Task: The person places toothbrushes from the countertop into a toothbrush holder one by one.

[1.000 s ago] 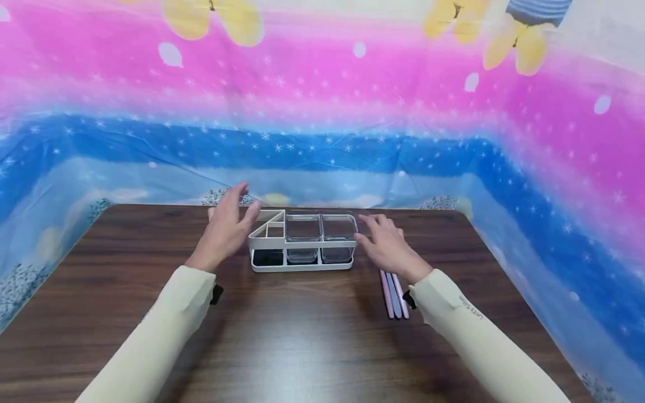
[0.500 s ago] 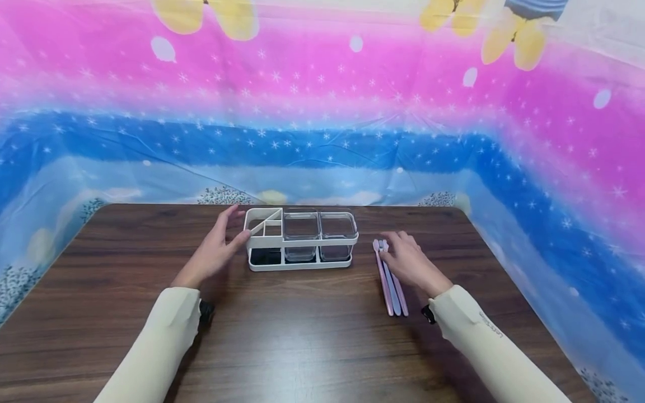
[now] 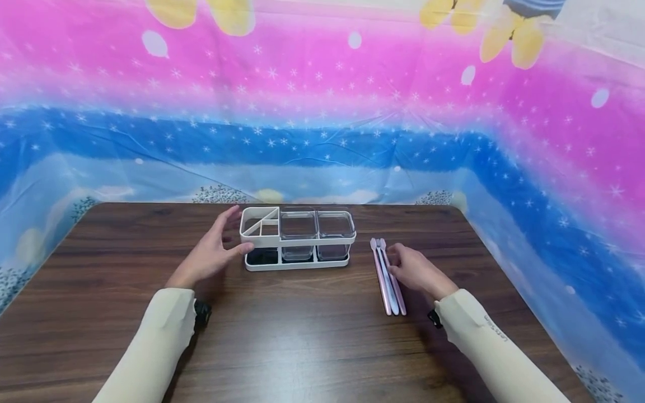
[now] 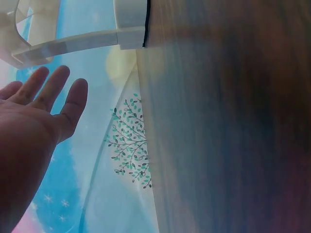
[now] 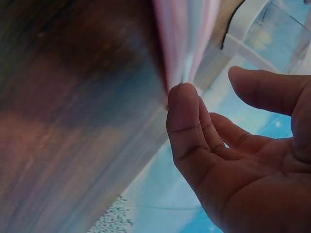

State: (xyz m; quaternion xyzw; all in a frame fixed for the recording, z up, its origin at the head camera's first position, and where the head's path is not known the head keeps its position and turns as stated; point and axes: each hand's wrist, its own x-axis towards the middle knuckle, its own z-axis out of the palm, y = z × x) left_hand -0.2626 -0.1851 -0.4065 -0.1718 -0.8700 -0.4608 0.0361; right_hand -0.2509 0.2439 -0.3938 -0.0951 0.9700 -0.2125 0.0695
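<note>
- The tabletop (image 3: 302, 336) carries the same things as a second ago: the white organizer (image 3: 297, 239) near the middle of the far edge, and three toothbrushes (image 3: 387, 275) lying side by side toward the right edge, heads pointing to the far edge.
- The organizer has barely shifted; its two clear cups (image 3: 316, 235) stay seated in the right-hand compartments and the divided section at its left end looks empty.
- Your left hand (image 3: 211, 254) has sunk from above the organizer's left end to rest beside it, grip spread, thumb touching the white rim and holding nothing.
- Your right hand (image 3: 415, 271) has left the organizer's right end and come back to the toothbrushes; its fingertips (image 5: 183, 97) now touch the handles, the grip loosely curled but not yet pinching any of them.
- Judging by this, you are done positioning the organizer and are starting on the brushes.
</note>
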